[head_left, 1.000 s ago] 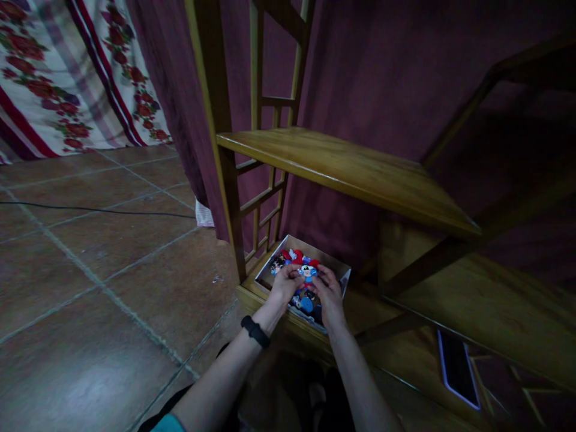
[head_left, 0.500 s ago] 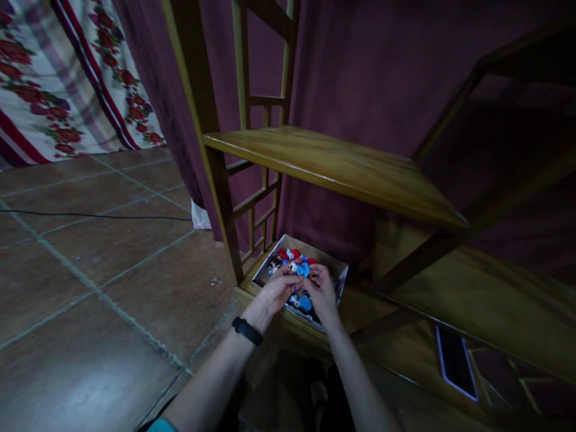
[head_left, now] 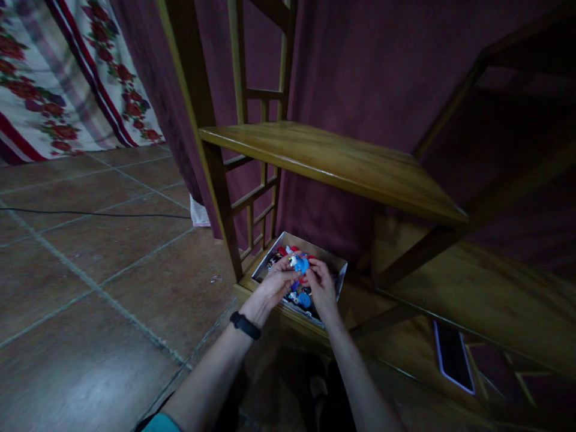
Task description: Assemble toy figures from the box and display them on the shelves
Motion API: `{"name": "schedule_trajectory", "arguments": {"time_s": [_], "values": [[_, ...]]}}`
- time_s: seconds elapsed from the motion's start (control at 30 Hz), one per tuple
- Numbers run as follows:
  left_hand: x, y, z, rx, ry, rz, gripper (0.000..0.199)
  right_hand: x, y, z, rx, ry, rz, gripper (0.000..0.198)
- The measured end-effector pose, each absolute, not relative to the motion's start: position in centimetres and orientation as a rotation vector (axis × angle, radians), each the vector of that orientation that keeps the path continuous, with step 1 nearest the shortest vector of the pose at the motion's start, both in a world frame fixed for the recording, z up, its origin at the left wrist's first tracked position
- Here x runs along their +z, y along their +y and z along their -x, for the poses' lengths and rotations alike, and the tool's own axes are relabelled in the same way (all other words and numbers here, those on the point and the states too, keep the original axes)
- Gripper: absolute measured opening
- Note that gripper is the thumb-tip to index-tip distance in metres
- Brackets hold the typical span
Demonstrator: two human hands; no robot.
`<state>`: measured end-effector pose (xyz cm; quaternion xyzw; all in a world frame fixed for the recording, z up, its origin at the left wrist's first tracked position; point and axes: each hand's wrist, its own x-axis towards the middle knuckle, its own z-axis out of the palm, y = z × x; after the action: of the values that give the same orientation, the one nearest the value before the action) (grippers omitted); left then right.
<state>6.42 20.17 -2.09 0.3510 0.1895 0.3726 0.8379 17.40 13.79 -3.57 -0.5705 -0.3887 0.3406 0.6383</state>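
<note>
Above an open cardboard box [head_left: 335, 252], a small blue-and-white toy figure [head_left: 300, 264] is held between my two hands. My left hand [head_left: 278, 282] grips it from the left, with a dark band on that wrist. From the right, the fingers of my right hand [head_left: 321, 284] close on the figure's other side. Several small toys in red, blue, white and black lie in the box under my hands, among them a round blue piece [head_left: 305, 300]. Fine details of the figure are too small to make out.
The box stands on the low base of a wooden shelf unit, beneath a wooden shelf board [head_left: 333, 162]. A lattice side panel [head_left: 254, 198] rises at its left. To the right lies a phone [head_left: 454, 356]. A black cable [head_left: 99, 214] crosses the tiled floor.
The blue-and-white figure has turned slightly between my fingers and looks more upright. Both hands keep hold of it over the box. The view has shifted a little.
</note>
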Motion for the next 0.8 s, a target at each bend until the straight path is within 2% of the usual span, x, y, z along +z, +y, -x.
{"name": "schedule_trajectory", "arguments": {"time_s": [0.3, 0.6, 0.8], "values": [[-2.05, 20.24, -6.05, 0.722, 0.338, -0.761, 0.039, -3.56, 13.73, -17.47, 0.764, -0.954, 1.338, 0.030], [-2.00, 20.07, -6.26, 0.738, 0.370, -0.822, 0.037, -3.82, 13.98, -17.91, 0.813, -0.910, 1.330, 0.031], [-2.70, 20.07, -6.83, 0.805, 0.488, -0.965, 0.043, -4.41, 14.18, -18.18, 0.795, -0.893, 1.361, 0.031]]}}
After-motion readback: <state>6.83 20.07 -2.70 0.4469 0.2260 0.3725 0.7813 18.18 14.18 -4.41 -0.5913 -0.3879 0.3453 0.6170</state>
